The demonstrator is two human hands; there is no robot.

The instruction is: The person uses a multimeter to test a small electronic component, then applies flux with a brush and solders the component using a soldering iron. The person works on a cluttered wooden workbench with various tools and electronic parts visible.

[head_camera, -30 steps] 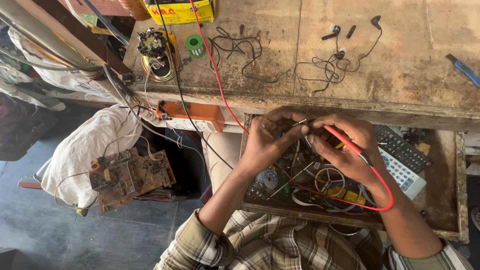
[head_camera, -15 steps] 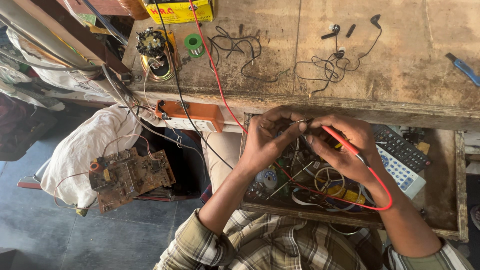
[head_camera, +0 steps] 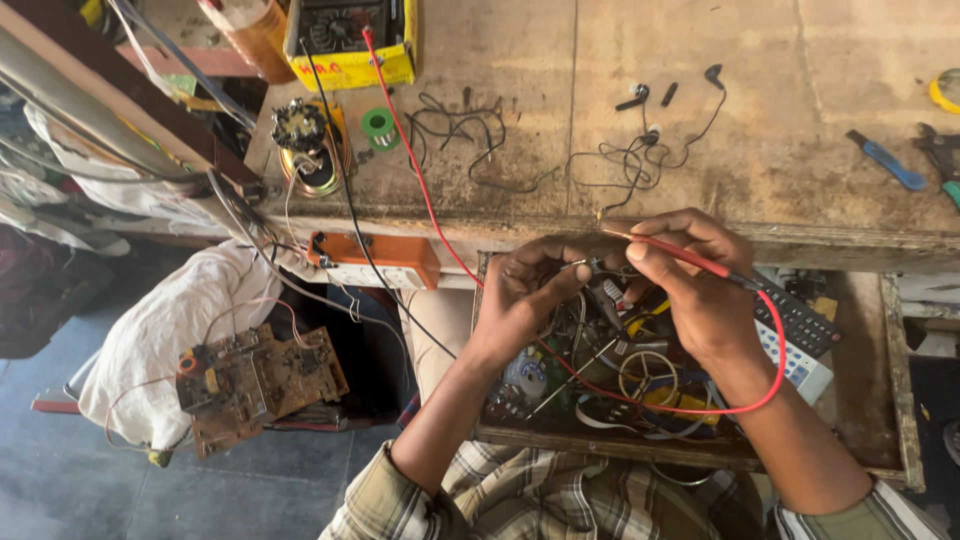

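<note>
The red test probe (head_camera: 690,257) sits in the right hand (head_camera: 700,290), pinched like a pen between thumb and fingers, its metal tip pointing left toward the left hand (head_camera: 525,295). That hand is closed on a small dark part with thin wires (head_camera: 590,268), too small to tell what it is. Against a second ago both hands sit in much the same place over the open drawer (head_camera: 890,400) at the bench (head_camera: 800,150) edge, the probe tip just beside the part, so the contact looks like it is being held, not started or ended. The probe's red lead (head_camera: 740,405) loops under the right wrist across the drawer's clutter of wires and a remote control (head_camera: 800,330). On the bench lie earphones (head_camera: 660,130), a yellow multimeter (head_camera: 350,40) and a green solder spool (head_camera: 379,124).
</note>
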